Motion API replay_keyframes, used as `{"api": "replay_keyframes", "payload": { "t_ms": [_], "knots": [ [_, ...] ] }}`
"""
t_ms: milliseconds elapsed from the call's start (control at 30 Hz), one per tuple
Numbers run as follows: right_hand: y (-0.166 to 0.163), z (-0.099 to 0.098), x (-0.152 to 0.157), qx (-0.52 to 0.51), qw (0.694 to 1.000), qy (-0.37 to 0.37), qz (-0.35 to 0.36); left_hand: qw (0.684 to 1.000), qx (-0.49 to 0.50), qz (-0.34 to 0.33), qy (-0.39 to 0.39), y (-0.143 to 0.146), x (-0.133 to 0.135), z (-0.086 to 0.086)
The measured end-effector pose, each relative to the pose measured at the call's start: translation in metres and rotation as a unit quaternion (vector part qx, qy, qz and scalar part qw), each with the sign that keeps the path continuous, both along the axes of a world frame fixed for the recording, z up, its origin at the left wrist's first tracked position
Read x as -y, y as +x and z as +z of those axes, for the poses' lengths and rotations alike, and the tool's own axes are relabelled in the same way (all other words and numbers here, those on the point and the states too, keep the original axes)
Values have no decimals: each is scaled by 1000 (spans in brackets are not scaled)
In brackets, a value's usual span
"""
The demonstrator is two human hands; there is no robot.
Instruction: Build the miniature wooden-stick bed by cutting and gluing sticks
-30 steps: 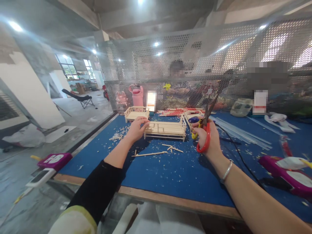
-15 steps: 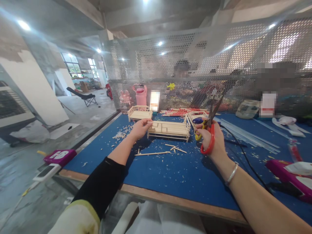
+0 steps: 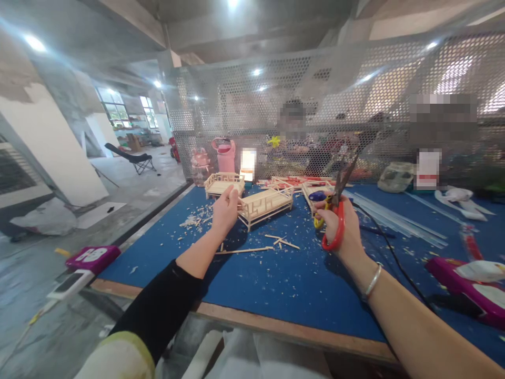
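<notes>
My left hand (image 3: 226, 213) is closed on the left end of a miniature wooden bed frame (image 3: 268, 204), which sits at an angle on the blue tabletop (image 3: 252, 289). My right hand (image 3: 344, 229) grips red-handled scissors (image 3: 335, 226), their blades pointing up and away. Yellow-handled pliers (image 3: 317, 223) also show at the fingers of that hand. Behind my left hand stands a second small wooden bench-like frame (image 3: 223, 184). Thin wooden sticks (image 3: 252, 249) lie in front of the bed frame. Partly hidden by my right hand is another wooden frame (image 3: 309, 195).
Red-tipped sticks (image 3: 276, 182) and a pink bottle (image 3: 226, 158) stand near a perforated metal screen (image 3: 236, 105). Clear glue sticks (image 3: 398, 221) and a black cable (image 3: 389, 252) lie to the right. Purple boxes sit at both sides. People are behind the screen.
My left hand has turned the bed frame, its right end swinging away from me and its left end coming nearer. My right hand still holds the scissors, barely moved.
</notes>
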State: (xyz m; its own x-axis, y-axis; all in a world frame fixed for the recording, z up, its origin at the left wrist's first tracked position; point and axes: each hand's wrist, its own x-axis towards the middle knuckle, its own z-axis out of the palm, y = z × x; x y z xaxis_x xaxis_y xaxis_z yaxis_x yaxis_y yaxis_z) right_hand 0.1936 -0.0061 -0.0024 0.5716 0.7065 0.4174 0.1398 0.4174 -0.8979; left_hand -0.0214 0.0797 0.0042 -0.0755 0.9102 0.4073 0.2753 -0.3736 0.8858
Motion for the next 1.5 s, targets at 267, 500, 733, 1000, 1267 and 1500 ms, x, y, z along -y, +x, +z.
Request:
{"api": "replay_keyframes", "payload": {
  "t_ms": [267,500,733,1000,1267,1500],
  "knots": [
    [2,-5,-2,-10,1000,11,12,992,-69,58,85,-24,-15,7],
    [3,-8,-5,-13,1000,14,23,998,-36,-48,0,-34,-40,-10],
    [5,-9,-6,-5,999,15,28,996,-15,-84,1,-23,-33,-9],
    [3,-10,-6,6,1000,14,18,995,-26,85,53,-23,-29,-3],
    [3,-9,-7,-18,999,11,36,926,-337,-74,153,-9,10,15],
    [4,-10,-7,-1,999,21,26,931,-316,-107,146,-17,1,14]
  ]
}}
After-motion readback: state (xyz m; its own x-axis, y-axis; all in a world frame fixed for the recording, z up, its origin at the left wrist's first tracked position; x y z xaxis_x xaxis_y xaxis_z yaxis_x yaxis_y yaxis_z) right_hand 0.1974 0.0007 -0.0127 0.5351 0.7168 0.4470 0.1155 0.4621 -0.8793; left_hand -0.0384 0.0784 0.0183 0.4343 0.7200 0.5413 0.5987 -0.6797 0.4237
